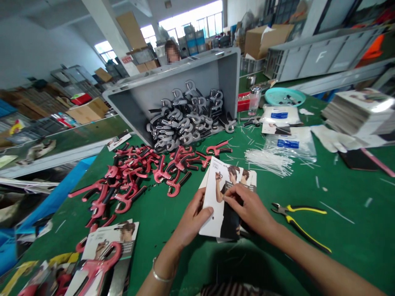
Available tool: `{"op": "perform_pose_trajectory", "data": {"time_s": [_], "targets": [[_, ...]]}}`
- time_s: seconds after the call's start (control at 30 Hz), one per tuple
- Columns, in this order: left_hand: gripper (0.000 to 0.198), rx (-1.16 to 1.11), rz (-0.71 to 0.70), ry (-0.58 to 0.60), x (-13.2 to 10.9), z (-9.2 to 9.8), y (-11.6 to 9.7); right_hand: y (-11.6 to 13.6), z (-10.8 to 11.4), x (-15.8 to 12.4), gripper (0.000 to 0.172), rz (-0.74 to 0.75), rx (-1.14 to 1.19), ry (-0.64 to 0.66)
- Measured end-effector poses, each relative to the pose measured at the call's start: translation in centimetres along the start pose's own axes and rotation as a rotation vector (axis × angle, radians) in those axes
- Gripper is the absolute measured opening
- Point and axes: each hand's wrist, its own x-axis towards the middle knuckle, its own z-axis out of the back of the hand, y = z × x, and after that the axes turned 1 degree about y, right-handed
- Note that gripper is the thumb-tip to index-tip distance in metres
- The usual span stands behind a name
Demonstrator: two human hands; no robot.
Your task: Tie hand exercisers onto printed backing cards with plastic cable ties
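My left hand (193, 218) is closed on the left edge of a printed cardboard card (211, 185), thumb on its face. At the middle of that card, my right hand (248, 205) has its thumb and fingertips pinched together; anything between them is too small to make out. More cards (252, 177) show behind the held one. Beyond my hands lies a heap of pink-and-black hand grip strengtheners (159, 170). To the right are a pile of white cable ties (268, 161) and yellow-and-black diagonal cutters (290, 213), their handles spread.
A grey crate (135, 105), tipped toward me, holds many grey hand grips (185, 123). At lower left, a pink grip (98, 265) lies on a card. A card stack (354, 117), bags (296, 144), a white glove (335, 139) and a turquoise plate (271, 98) stand right. Another person (172, 52) is behind the crate.
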Motion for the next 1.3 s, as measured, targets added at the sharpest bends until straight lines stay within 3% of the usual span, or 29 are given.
{"op": "perform_pose_trajectory", "data": {"time_s": [0.13,0.27,0.4,0.57,0.67,0.77,0.93,1.13,1.3], "targets": [[0.051,-0.068,0.046,-0.135,-0.3,-0.8,0.3,-0.3,0.1,-0.1,0.007,0.066,-0.030,0.001],[0.059,-0.251,0.126,-0.279,-0.6,-1.2,1.2,-0.7,1.4,-0.7,0.012,-0.100,0.116,-0.034],[0.063,-0.347,0.179,-0.283,-1.1,-1.7,2.6,-2.2,3.9,-1.6,0.019,-0.181,0.221,0.115],[0.058,-0.293,0.077,-0.340,-1.1,-2.5,4.3,-8.3,8.3,0.0,0.021,-0.191,-0.408,-0.075],[0.057,-0.295,0.080,-0.255,-0.7,-2.7,4.7,-12.0,9.6,2.4,0.016,-0.242,-0.537,-0.027],[0.057,-0.311,0.084,-0.230,-0.5,-2.7,4.8,-13.9,9.2,4.8,0.011,-0.290,-0.558,0.027],[0.055,-0.334,0.095,-0.263,-1.0,-2.9,4.8,-14.1,9.6,6.0,0.006,-0.334,-0.497,0.060],[0.064,-0.488,0.116,-0.297,-1.8,-3.1,4.3,-12.6,13.9,2.5,0.023,-0.400,-0.196,0.045],[0.059,-0.403,0.123,-0.249,-1.3,-3.3,4.7,-10.4,13.2,0.3,0.040,-0.417,0.059,0.063]]}}
